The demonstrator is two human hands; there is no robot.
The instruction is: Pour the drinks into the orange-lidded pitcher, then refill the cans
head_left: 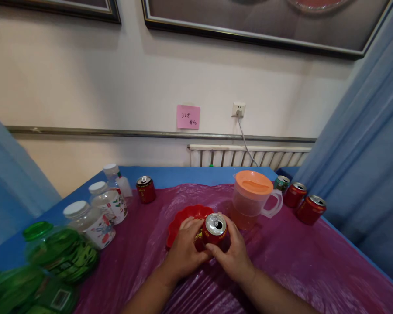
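Observation:
Both hands are wrapped around an opened red can (215, 226) with a silver top, over the middle of the purple plastic sheet (140, 248). My left hand (185, 250) grips its left side, and my right hand (234, 253) closes on its right side. Behind the left hand lies a red scalloped dish (175, 222), partly covered by the hands and can. A clear pitcher (245, 205) with an orange lid (253, 182) and amber liquid stands just beyond my right hand.
Clear white-capped jars (100, 229) and green bottles (62, 253) line the left side. Another red can (146, 190) stands at the back left. A green can (282, 183) and two red cans (311, 210) stand at right. Blue curtains (363, 152) hang beside the table.

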